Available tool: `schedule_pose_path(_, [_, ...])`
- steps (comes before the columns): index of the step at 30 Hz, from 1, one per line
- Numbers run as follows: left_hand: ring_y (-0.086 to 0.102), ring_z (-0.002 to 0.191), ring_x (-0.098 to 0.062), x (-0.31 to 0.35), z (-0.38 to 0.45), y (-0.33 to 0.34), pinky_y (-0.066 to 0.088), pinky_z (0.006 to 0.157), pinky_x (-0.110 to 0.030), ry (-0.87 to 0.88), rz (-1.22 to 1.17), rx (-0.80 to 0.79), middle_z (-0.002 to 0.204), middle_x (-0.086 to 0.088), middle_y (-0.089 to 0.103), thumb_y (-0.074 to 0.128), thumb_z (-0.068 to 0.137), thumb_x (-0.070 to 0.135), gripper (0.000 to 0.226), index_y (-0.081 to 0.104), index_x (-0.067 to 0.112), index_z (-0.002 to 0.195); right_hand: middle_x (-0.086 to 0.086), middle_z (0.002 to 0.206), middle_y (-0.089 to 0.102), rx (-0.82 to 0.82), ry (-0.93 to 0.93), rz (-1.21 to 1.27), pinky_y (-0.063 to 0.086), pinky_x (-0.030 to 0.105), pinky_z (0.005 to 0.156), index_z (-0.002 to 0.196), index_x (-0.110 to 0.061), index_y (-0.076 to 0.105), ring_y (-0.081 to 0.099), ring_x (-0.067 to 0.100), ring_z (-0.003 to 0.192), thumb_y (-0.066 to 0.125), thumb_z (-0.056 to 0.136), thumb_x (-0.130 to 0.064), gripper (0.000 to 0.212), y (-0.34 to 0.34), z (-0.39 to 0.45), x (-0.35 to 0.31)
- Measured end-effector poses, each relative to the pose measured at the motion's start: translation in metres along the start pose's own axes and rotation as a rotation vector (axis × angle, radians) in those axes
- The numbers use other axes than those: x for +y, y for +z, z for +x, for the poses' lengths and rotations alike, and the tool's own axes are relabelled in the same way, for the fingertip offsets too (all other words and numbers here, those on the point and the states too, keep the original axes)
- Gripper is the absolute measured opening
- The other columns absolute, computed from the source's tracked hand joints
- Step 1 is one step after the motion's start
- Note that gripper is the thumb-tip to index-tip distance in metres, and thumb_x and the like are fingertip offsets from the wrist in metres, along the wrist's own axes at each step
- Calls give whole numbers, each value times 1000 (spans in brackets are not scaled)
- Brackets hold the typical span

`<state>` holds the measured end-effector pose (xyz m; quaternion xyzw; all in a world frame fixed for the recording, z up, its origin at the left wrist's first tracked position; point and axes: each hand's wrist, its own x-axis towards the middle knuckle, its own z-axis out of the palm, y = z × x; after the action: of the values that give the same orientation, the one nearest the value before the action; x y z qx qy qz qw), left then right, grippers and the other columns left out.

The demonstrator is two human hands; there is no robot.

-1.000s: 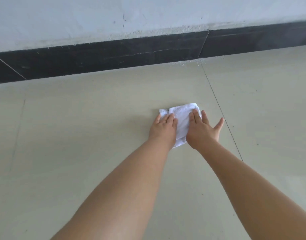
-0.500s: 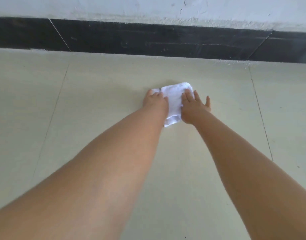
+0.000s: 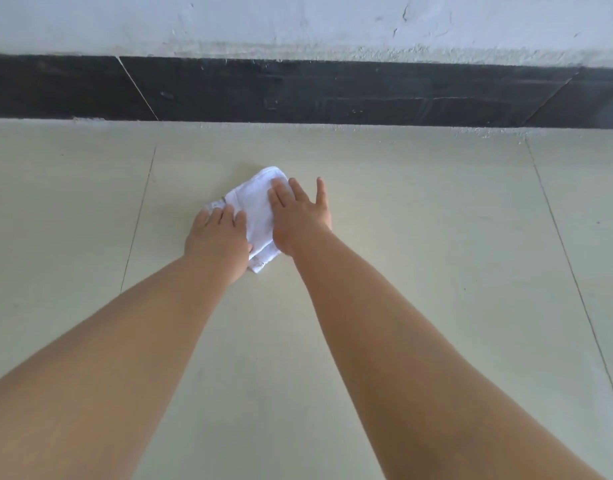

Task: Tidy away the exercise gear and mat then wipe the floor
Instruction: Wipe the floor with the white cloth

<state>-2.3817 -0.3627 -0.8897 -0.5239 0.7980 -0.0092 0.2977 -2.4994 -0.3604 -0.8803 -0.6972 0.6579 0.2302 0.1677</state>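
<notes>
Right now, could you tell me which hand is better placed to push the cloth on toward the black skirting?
Probably the right hand: it lies flat over the white cloth, fingers pointing at the skirting. The left hand only covers the near corner.

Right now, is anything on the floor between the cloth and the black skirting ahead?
Nothing visible. The white cloth lies flat under the left hand and right hand, and the tiled floor up to the black skirting shows only pale specks.
</notes>
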Motion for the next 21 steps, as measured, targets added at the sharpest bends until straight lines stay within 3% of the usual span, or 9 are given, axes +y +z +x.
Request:
schedule_pose_path(5, [21, 144, -25, -5, -8, 6, 12, 117, -39, 97, -7, 54, 153, -14, 25, 36, 99, 31, 56, 27, 4, 146, -2, 158, -16, -39, 14, 56, -12, 51, 115, 148, -13, -12, -13, 14, 146, 32, 98, -28, 68, 15, -28, -15])
schedule_pose_path(9, [20, 145, -23, -2, -44, 14, 8, 120, -34, 132, -45, 34, 154, -13, 22, 42, 97, 31, 63, 17, 4, 148, -3, 157, -19, -35, 31, 55, -12, 51, 115, 148, -12, -14, -15, 13, 146, 31, 97, -23, 69, 31, -54, -25])
schedule_pose_path(11, [25, 143, -23, 1, -65, 25, 11, 120, -32, 151, -97, 22, 152, -15, 26, 48, 95, 30, 64, 22, 3, 147, -3, 158, -17, -18, 24, 43, -12, 48, 116, 148, -12, -13, -15, 14, 146, 31, 98, -23, 68, 40, -71, -30])
schedule_pose_path(12, [37, 138, -23, 4, -74, 31, 20, 118, -29, 162, -94, 65, 146, -18, 38, 58, 89, 33, 66, 35, 0, 141, -3, 158, -16, 2, 19, 52, -12, 47, 116, 148, -12, -11, -14, 14, 146, 32, 98, -24, 67, 47, -80, -34])
schedule_pose_path(14, [66, 105, -21, 6, -93, 27, 45, 99, -22, 159, -117, 177, 107, -17, 69, 80, 59, 45, 66, 68, 1, 108, -2, 159, -11, 35, 18, 69, -13, 46, 116, 149, -11, -6, -11, 17, 147, 34, 98, -24, 66, 62, -103, -39])
schedule_pose_path(16, [67, 98, -22, 14, -113, 30, 45, 96, -22, 187, -132, 108, 97, -15, 71, 79, 61, 40, 52, 72, 3, 96, 3, 159, 0, 53, 23, 96, -12, 44, 117, 149, -6, 4, -5, 20, 148, 36, 98, -21, 62, 72, -129, -46])
schedule_pose_path(18, [71, 68, -18, 21, -138, 43, 48, 80, -19, 251, -140, 176, 65, -12, 71, 86, 39, 30, 35, 74, 8, 63, 11, 151, 32, 133, 7, 114, 7, 42, 119, 140, 1, 35, 21, 25, 145, 53, 90, -19, 57, 87, -155, -55])
schedule_pose_path(20, [57, 33, -13, 23, -165, 54, 47, 55, -13, 342, -154, 253, 30, 1, 53, 83, 8, 21, 33, 58, 14, 28, 8, 102, 73, 244, 7, 101, 47, 41, 98, 93, -3, 74, 65, 24, 107, 85, 49, -22, 49, 100, -175, -63])
schedule_pose_path(21, [52, 28, -12, 21, -169, 65, 46, 49, -10, 388, -150, 263, 25, 3, 48, 80, 2, 19, 35, 52, 15, 22, 1, 74, 74, 260, 5, 84, 56, 39, 80, 66, -7, 75, 72, 21, 83, 88, 28, -18, 42, 105, -183, -65])
